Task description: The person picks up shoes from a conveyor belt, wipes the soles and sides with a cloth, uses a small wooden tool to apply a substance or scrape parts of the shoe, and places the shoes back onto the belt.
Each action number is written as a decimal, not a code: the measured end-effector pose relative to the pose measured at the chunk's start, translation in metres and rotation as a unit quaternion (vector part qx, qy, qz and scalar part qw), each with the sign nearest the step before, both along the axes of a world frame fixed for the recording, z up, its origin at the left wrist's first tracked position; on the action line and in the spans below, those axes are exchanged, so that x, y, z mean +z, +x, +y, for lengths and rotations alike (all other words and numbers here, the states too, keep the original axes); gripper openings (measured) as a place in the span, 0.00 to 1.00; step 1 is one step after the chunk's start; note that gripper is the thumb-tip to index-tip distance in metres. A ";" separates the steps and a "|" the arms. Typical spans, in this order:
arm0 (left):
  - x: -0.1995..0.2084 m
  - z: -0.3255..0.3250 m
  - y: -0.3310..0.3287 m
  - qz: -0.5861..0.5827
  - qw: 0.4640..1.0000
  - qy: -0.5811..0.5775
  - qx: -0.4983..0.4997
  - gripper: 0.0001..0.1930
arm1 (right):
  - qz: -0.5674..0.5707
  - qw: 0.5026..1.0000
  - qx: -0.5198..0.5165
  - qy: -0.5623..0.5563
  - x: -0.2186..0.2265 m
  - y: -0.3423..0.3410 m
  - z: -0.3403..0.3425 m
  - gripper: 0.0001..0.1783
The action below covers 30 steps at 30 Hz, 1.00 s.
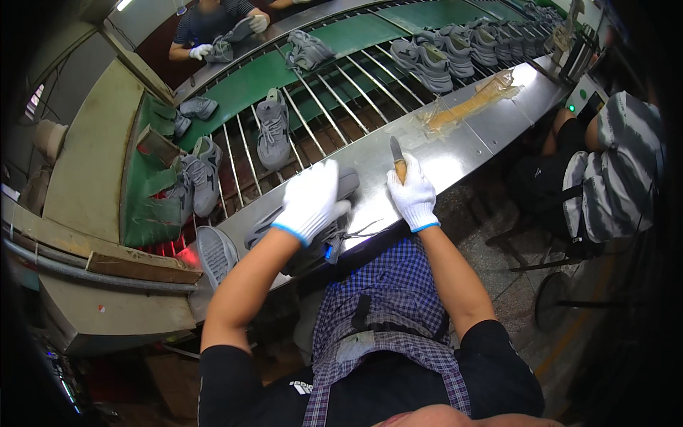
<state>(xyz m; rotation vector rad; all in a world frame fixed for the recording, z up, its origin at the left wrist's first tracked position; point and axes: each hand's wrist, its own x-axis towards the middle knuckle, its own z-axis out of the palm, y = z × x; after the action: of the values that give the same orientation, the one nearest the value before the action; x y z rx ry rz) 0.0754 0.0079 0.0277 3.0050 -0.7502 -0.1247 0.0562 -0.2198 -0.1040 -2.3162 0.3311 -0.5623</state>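
My left hand (311,199), in a white knit glove with a blue cuff, grips a grey sneaker (347,182) lying tilted on the metal table. The hand covers the sneaker's middle, and its fingers are slightly blurred. Dark laces trail from the near side of the shoe. To the right, my gloved right hand (414,191) is closed around the wooden handle of a short knife (398,153). Its blade points up and away from me, apart from the shoe. Another grey shoe (215,252) rests at the table's left end, beside my left forearm.
Beyond the metal table (455,153) runs a rack of metal rods (324,117) with a green belt (245,91). Single grey sneakers (272,132) stand there, and a row (455,53) fills the far right. A co-worker (217,28) handles a shoe across the line. Someone sits at right.
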 end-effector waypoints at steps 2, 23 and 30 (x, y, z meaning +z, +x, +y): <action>-0.002 -0.013 0.013 -0.001 1.000 0.015 0.002 0.38 | -0.009 1.000 0.018 -0.007 -0.001 0.003 0.000 0.32; -0.009 0.116 -0.057 0.062 0.981 -0.153 0.101 0.50 | 0.030 0.954 0.294 0.052 0.005 -0.009 0.041 0.31; 0.010 0.089 -0.013 0.127 0.988 -0.082 -0.034 0.55 | 0.170 0.867 0.431 -0.184 0.100 -0.050 0.096 0.24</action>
<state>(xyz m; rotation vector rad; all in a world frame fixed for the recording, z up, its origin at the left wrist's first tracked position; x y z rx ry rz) 0.0622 0.0968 0.0377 2.7396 -0.7919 -0.4164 0.0059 -0.1238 -0.0039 -2.5946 -0.7051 0.2634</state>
